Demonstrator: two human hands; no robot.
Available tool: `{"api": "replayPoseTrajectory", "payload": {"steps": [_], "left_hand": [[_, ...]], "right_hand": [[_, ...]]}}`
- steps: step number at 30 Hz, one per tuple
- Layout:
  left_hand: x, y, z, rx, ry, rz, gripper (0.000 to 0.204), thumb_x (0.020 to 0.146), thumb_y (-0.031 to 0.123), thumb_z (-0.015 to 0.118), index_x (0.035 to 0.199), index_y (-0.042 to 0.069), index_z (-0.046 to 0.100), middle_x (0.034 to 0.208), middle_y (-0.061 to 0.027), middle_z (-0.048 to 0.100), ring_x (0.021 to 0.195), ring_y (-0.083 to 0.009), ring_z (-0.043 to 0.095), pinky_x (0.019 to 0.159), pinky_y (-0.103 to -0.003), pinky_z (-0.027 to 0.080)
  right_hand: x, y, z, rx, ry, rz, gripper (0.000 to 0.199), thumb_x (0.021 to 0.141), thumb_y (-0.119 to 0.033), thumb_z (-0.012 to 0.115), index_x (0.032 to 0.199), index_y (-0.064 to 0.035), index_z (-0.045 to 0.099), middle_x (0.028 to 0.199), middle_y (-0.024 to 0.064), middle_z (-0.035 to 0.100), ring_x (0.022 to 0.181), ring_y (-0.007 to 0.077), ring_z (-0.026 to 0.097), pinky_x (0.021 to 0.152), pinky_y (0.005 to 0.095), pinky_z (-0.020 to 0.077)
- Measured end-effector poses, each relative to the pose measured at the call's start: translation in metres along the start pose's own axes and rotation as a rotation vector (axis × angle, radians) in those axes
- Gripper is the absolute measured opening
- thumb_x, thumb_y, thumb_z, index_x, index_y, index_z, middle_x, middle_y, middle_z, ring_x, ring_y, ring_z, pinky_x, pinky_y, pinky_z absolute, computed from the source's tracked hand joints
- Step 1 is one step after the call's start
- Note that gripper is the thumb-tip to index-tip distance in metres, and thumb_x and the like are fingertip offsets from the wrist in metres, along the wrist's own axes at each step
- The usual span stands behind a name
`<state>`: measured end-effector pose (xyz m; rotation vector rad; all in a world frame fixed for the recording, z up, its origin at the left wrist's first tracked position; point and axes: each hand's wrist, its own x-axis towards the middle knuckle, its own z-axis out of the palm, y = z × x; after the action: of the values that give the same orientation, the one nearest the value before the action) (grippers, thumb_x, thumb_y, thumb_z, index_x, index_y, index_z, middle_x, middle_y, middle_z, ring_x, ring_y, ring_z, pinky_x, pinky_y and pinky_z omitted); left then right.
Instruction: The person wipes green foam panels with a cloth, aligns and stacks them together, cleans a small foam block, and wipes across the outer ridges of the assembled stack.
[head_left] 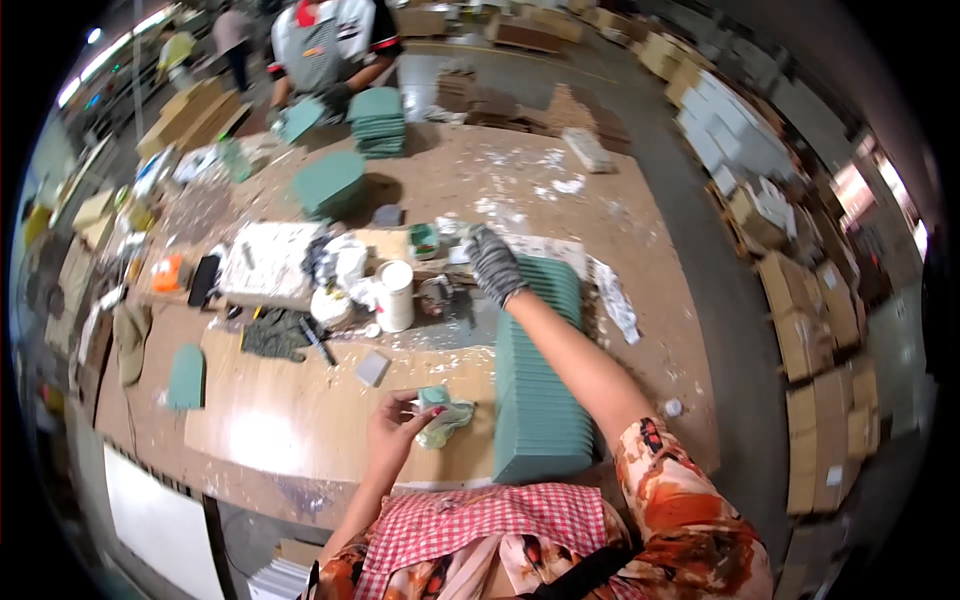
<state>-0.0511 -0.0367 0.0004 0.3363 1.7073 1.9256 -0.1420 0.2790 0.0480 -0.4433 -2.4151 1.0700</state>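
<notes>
My bare left hand pinches a small pale-green block between thumb and fingers, just above a crumpled yellow-green cloth on the tabletop. In a grey knit glove, my right hand reaches forward to the far end of a long row of green panels, which stand on edge, packed face to face. Its fingertips are beside a pale patch on the table; whether they hold anything is not clear. A small open green container sits to the left of the glove.
Left of the row stand a white canister, a dark glove, a marker and a grey block. A single green panel lies at left. Across the table a person handles panels beside a stack. Cardboard boxes line the right.
</notes>
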Motion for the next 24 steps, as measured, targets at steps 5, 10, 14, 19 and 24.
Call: {"api": "replayPoseTrajectory", "payload": {"steps": [5,10,14,19,24], "left_hand": [[-0.003,0.0,-0.004,-0.114,0.044,-0.054,0.033,0.077,0.005,0.077,0.105,-0.001,0.06,0.087,-0.0029,0.064,0.074,-0.0061,0.055,0.067,-0.022,0.048],[0.003,-0.013,-0.017,-0.117,0.131,-0.024,0.033,0.077,0.006,0.078,0.104,0.0,0.06,0.084,-0.0009,0.063,0.072,-0.005,0.053,0.066,-0.02,0.045],[0.01,-0.008,-0.015,-0.054,0.129,-0.01,0.033,0.078,0.006,0.077,0.106,0.0,0.06,0.085,0.0004,0.062,0.072,-0.0044,0.052,0.067,-0.019,0.044],[0.002,0.01,-0.004,-0.078,0.143,0.009,0.037,0.08,0.006,0.075,0.112,-0.002,0.059,0.087,-0.0001,0.063,0.072,-0.0047,0.052,0.068,-0.019,0.044],[-0.013,0.006,0.007,-0.122,0.081,-0.083,0.036,0.083,0.007,0.072,0.116,-0.003,0.059,0.091,-0.0027,0.066,0.074,-0.0063,0.055,0.068,-0.02,0.045]], "right_hand": [[0.061,0.007,0.051,-0.275,0.029,-0.086,0.025,0.092,-0.025,0.052,0.098,-0.0046,0.064,0.097,0.0199,0.064,0.095,0.0376,0.06,0.085,0.0452,0.0476],[0.078,0.014,0.083,-0.356,-0.155,-0.044,0.024,0.086,-0.024,0.056,0.1,-0.0068,0.066,0.101,0.0196,0.065,0.096,0.0365,0.061,0.086,0.0441,0.0489],[0.076,0.033,0.082,-0.692,-0.189,-0.163,0.029,0.081,-0.025,0.06,0.104,-0.0081,0.066,0.105,0.0215,0.064,0.103,0.0358,0.059,0.093,0.0442,0.0456],[-0.007,-0.023,0.026,-0.479,-0.072,-0.13,0.034,0.079,-0.02,0.062,0.109,-0.0037,0.064,0.11,0.0234,0.06,0.1,0.0378,0.056,0.091,0.0446,0.0458],[-0.13,-0.022,-0.014,0.496,-0.078,0.27,0.034,0.085,-0.008,0.064,0.117,0.0018,0.055,0.116,0.0135,0.058,0.098,0.0206,0.057,0.089,0.0344,0.0487]]}}
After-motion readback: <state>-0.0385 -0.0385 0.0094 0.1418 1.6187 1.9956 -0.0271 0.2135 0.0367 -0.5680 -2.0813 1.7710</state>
